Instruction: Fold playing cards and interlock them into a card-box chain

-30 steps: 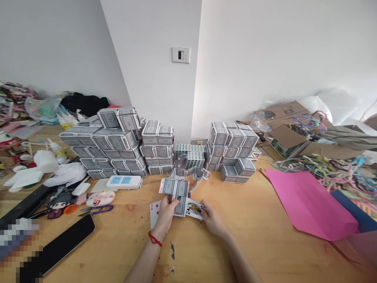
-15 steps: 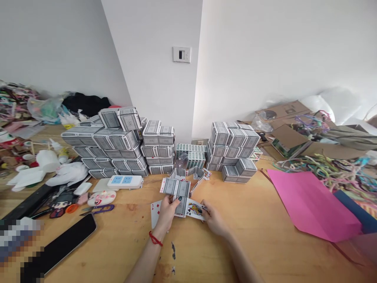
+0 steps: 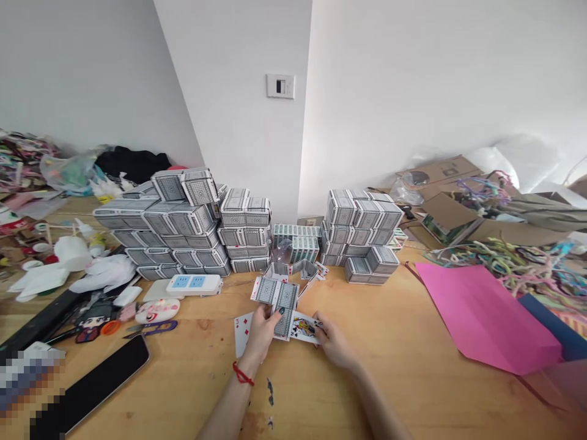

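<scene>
My left hand (image 3: pixel 260 337), with a red cord at its wrist, is closed on several joined playing cards (image 3: pixel 285 300), grey patterned backs up. The thumb presses on top of them. To the right, my right hand (image 3: pixel 334 338) pinches the edge of a face card (image 3: pixel 305 326) that shows its picture side and reaches the joined cards. Partly under my left wrist lies a diamond card (image 3: pixel 241 330). Just beyond the held cards stands an open ring of folded cards (image 3: pixel 302 269). Fingers under the held cards are hidden.
Card-block stacks (image 3: pixel 183 238) rise at the back left, with another stack (image 3: pixel 362 226) at the back right. Left are a power strip (image 3: pixel 195 283), purple snips (image 3: pixel 156 327) and a phone (image 3: pixel 98 385). A pink sheet (image 3: pixel 490 318) and tangled cords (image 3: pixel 504 263) lie right.
The joined cards in my left hand have tilted slightly and spread a little to the right. My right hand stays almost in place on the face card. The view has shifted slightly.
</scene>
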### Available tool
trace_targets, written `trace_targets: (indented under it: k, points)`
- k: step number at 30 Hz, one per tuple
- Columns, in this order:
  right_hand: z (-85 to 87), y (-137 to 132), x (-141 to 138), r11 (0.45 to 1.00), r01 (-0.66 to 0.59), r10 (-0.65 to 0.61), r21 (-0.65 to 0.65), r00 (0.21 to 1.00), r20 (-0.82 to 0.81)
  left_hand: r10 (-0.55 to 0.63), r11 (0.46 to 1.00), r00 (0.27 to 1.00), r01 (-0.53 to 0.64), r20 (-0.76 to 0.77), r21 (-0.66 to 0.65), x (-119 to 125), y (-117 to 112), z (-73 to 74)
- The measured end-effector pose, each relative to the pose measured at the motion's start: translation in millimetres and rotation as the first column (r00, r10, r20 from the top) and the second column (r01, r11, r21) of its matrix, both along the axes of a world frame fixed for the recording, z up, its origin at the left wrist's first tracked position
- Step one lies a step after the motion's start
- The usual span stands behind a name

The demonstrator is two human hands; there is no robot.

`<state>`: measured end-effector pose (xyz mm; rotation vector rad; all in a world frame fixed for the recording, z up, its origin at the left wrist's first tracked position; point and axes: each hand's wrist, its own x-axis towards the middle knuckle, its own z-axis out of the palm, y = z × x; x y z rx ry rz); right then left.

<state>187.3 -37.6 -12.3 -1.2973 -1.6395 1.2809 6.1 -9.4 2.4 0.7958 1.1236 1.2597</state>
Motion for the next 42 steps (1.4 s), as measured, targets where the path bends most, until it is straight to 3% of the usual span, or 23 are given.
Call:
trace_targets:
  k: [9,18,24,33,42]
  points:
    - [0.6,-1,-1,0.999,0.014,-0.015,-0.029,0.999,-0.043,-0.049,0.999,0.998,0.049,-0.049,0.001,1,-1,4.2]
    - [-3.4,-1,-1,1.0,0.015,-0.015,-0.009,0.998,-0.058,-0.224,0.972,0.962,0.21,-0.158,-0.1,-7,-1,4.9]
    - [-3.4,-1,-1,1.0,0.015,-0.016,-0.023,0.999,-0.04,-0.203,0.979,0.945,0.193,-0.255,-0.062,-4,-1,4.1]
    - [-4.5,0,-1,0.999,0.018,-0.019,-0.033,0.999,-0.041,-0.2,0.979,0.939,0.2,-0.281,-0.028,0,-2,-4.4]
    - [-4.6,0,-2,0.999,0.01,-0.011,-0.041,1.0,-0.027,-0.221,0.973,0.918,0.231,-0.331,-0.008,6,-4,-3.2]
